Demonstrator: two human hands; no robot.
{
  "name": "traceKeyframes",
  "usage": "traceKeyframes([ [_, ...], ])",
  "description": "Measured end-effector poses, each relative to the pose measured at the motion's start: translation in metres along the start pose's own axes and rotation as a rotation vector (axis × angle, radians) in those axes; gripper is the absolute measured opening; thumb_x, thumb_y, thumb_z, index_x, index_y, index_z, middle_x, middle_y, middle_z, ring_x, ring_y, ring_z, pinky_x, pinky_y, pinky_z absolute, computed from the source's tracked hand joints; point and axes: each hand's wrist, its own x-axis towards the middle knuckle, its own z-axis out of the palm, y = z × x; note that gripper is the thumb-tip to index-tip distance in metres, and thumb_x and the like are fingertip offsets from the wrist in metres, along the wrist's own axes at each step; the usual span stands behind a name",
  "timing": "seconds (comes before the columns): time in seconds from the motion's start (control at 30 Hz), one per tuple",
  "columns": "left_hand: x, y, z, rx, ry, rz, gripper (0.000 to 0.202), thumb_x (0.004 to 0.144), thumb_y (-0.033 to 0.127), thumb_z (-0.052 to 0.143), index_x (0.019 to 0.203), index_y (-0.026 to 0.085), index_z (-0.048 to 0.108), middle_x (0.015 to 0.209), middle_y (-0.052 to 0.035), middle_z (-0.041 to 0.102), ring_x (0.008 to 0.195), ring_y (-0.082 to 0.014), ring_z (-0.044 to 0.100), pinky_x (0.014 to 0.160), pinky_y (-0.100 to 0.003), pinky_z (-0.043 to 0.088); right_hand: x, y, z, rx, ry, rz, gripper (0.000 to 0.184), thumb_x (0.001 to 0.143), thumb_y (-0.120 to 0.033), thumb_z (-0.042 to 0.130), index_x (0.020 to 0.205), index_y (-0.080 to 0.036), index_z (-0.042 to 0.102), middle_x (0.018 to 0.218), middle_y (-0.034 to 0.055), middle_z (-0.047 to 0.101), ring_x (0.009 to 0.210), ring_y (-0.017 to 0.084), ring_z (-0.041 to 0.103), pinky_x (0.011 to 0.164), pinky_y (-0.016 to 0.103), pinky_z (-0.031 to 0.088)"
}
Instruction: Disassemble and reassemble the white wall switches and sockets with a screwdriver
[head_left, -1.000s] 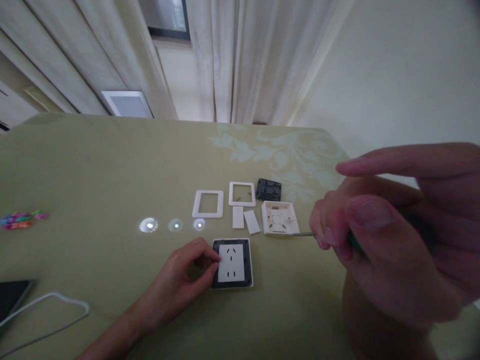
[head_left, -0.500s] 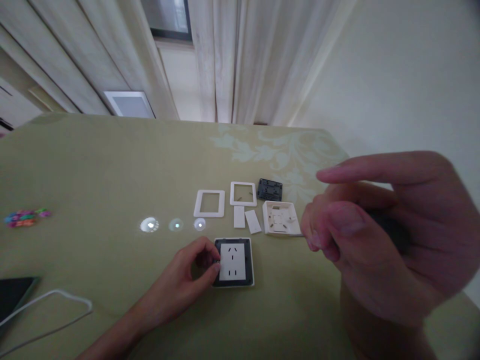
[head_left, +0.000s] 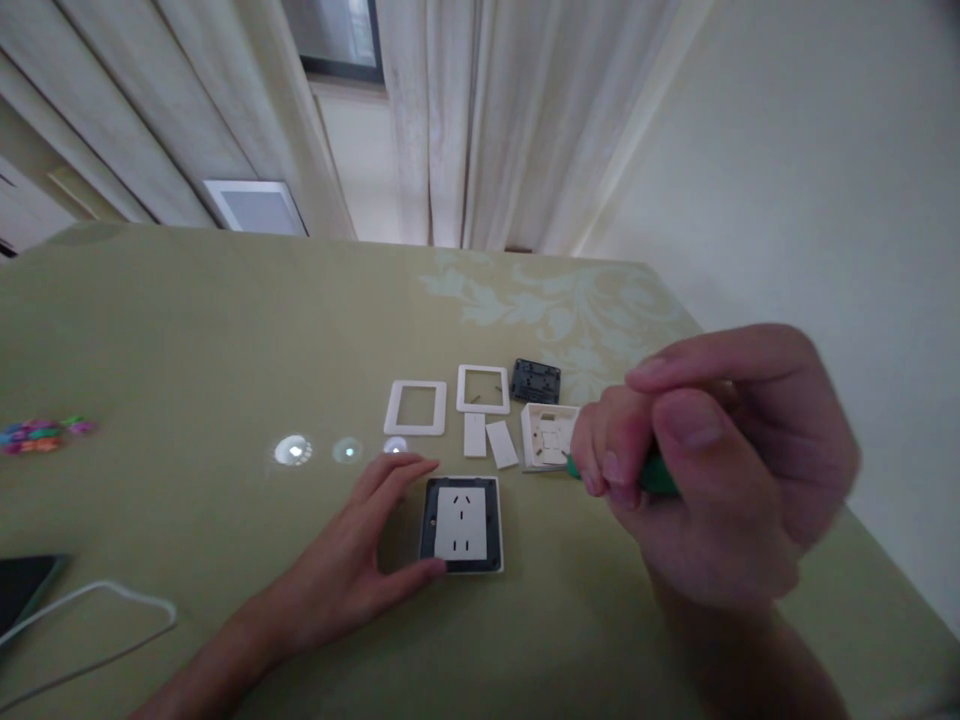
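A wall socket [head_left: 460, 523], white face in a dark frame, lies flat on the green tablecloth [head_left: 225, 340]. My left hand [head_left: 360, 560] rests beside it, fingers spread, with the thumb at its near left corner and the fingers along its far left side. My right hand [head_left: 705, 470] hovers close to the camera, right of the socket, closed around a green-handled screwdriver [head_left: 652, 475]. Its tip is hidden behind my fingers.
Behind the socket lie two white square frames [head_left: 415, 408] [head_left: 483, 389], two small white plates [head_left: 475, 434], a white back box [head_left: 547, 436] and a black module [head_left: 536, 380]. Coloured bits [head_left: 41, 436] lie at far left, with a white cable [head_left: 90, 620] and a dark device [head_left: 22, 585] near-left.
My left hand went from pinching the socket's left edge to lying spread beside it. My right hand moved left and down with the screwdriver, now covering part of the back box.
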Motion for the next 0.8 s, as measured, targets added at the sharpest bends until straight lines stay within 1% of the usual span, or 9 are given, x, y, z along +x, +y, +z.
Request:
traceKeyframes([
  [0.03,0.0,-0.003,0.0,0.027,-0.028,0.027,0.086,0.089,0.044,0.087,0.162,0.039,0.041,0.162,-0.011,0.051,0.146,-0.0378,0.054,0.12,-0.059,0.051,-0.001,0.005,0.006,0.051,0.052,-0.007,0.004,0.104,-0.024,0.069,0.103,-0.024,0.073,0.061,-0.006,0.06,0.04,0.01,0.048,0.037,0.025,0.043],
  [0.07,0.0,-0.005,0.0,0.039,-0.049,0.041,0.091,0.088,0.044,0.089,0.164,0.04,0.039,0.165,-0.0108,0.049,0.149,-0.0386,0.052,0.122,-0.061,0.049,-0.002,0.01,0.013,0.111,0.088,-0.002,0.005,0.103,-0.026,0.07,0.099,-0.024,0.072,0.06,-0.0064,0.06,0.038,0.009,0.045,0.034,0.024,0.04],
  [0.13,0.001,-0.007,0.003,0.037,-0.069,0.046,0.088,0.089,0.043,0.088,0.162,0.039,0.04,0.163,-0.0107,0.052,0.148,-0.0381,0.054,0.122,-0.062,0.049,-0.007,0.023,0.027,0.222,0.059,0.036,0.007,0.104,-0.028,0.068,0.098,-0.025,0.07,0.059,-0.0075,0.059,0.035,0.008,0.043,0.032,0.022,0.038],
  [0.2,0.002,-0.007,0.006,0.035,-0.06,0.047,0.082,0.089,0.044,0.088,0.159,0.037,0.044,0.16,-0.011,0.055,0.145,-0.0378,0.057,0.122,-0.062,0.049,-0.014,0.034,0.038,0.306,0.019,0.082,0.008,0.106,-0.03,0.066,0.1,-0.026,0.068,0.058,-0.0092,0.058,0.034,0.007,0.041,0.034,0.02,0.038],
  [0.3,0.004,-0.005,0.007,0.031,-0.044,0.045,0.08,0.088,0.046,0.089,0.156,0.035,0.05,0.158,-0.0113,0.058,0.143,-0.0379,0.059,0.12,-0.061,0.051,-0.023,0.048,0.05,0.392,-0.03,0.137,0.006,0.107,-0.031,0.065,0.103,-0.026,0.067,0.057,-0.0099,0.056,0.036,0.007,0.041,0.036,0.02,0.039],
  [0.47,0.006,-0.002,0.006,-0.014,-0.049,0.027,0.07,0.088,0.044,0.088,0.149,0.032,0.056,0.153,-0.0123,0.061,0.139,-0.0375,0.062,0.115,-0.06,0.055,-0.031,0.055,0.056,0.439,-0.084,0.172,0.003,0.106,-0.03,0.065,0.108,-0.027,0.067,0.059,-0.0098,0.055,0.039,0.007,0.041,0.039,0.02,0.039],
  [0.67,0.006,0.0,0.007,-0.019,-0.053,0.032,0.065,0.087,0.042,0.089,0.144,0.032,0.059,0.152,-0.0124,0.063,0.138,-0.0383,0.062,0.115,-0.061,0.055,-0.033,0.054,0.057,0.413,-0.084,0.101,0.006,0.107,-0.026,0.063,0.111,-0.026,0.068,0.06,-0.009,0.054,0.04,0.007,0.042,0.039,0.02,0.038],
  [0.8,0.005,-0.003,0.009,-0.022,-0.032,0.044,0.061,0.086,0.041,0.09,0.14,0.033,0.063,0.152,-0.0109,0.063,0.139,-0.0386,0.061,0.117,-0.06,0.054,-0.039,0.057,0.059,0.398,-0.095,0.069,0.01,0.106,-0.025,0.064,0.115,-0.028,0.069,0.063,-0.0081,0.054,0.042,0.008,0.047,0.04,0.021,0.04],
])
